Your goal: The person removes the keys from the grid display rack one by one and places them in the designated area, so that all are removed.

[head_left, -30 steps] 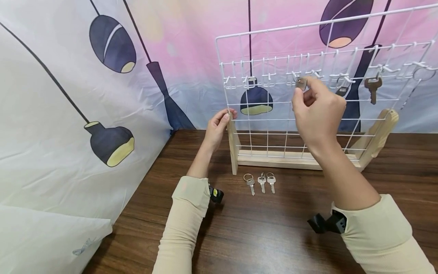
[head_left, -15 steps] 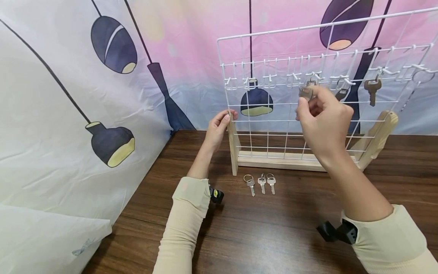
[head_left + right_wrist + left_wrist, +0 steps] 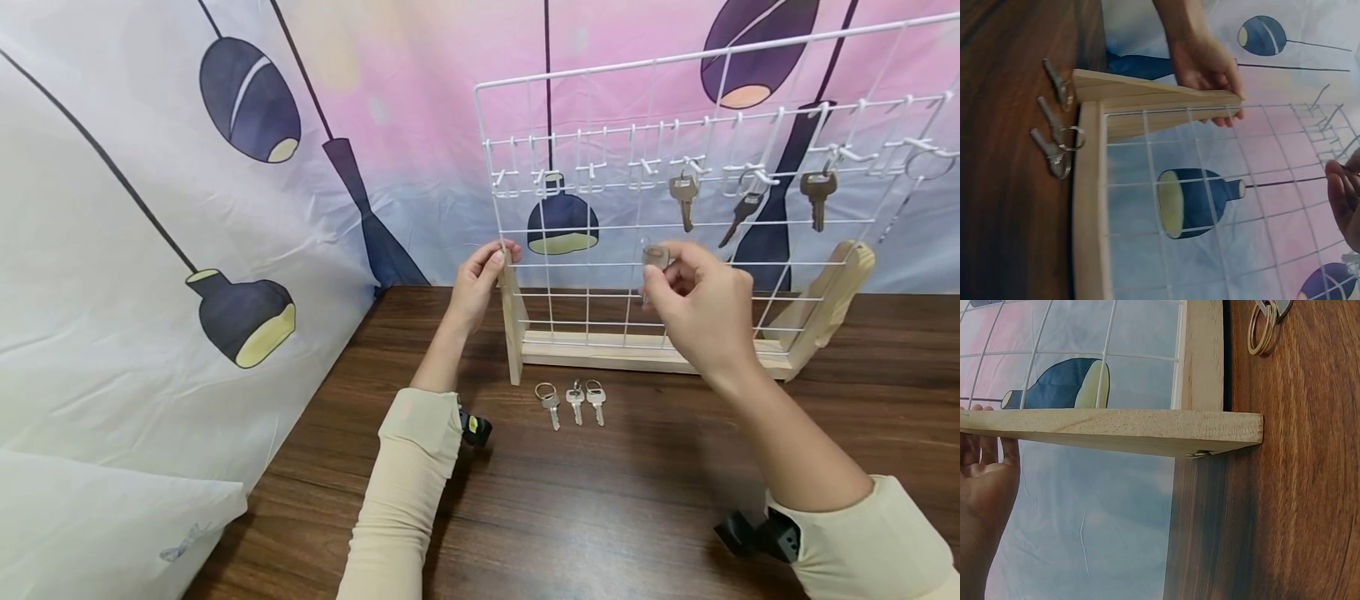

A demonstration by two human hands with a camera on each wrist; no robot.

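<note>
In the head view my right hand (image 3: 708,312) pinches a silver key (image 3: 655,256) by its head between thumb and index finger, in front of the white wire grid (image 3: 587,293). My left hand (image 3: 474,283) grips the top of the rack's left wooden side piece (image 3: 512,321); the right wrist view shows this left hand (image 3: 1207,62) around the same wood. From the hooks hang a key (image 3: 683,198) above my right hand, a tilted key (image 3: 742,215) and a brown-looking key (image 3: 817,197). At the far right hangs a ring (image 3: 930,164) with a thin key seen edge-on.
Three silver keys with rings, the left one (image 3: 551,402) slightly apart, lie on the dark wood table (image 3: 570,500) before the rack's wooden base (image 3: 600,354). White hooks (image 3: 592,173) line the grid's left part. A printed cloth (image 3: 420,100) hangs behind.
My right hand has come down from the hook row to mid-grid, the key still pinched in it. A hanging key behind it now shows fully. My left hand has stayed put.
</note>
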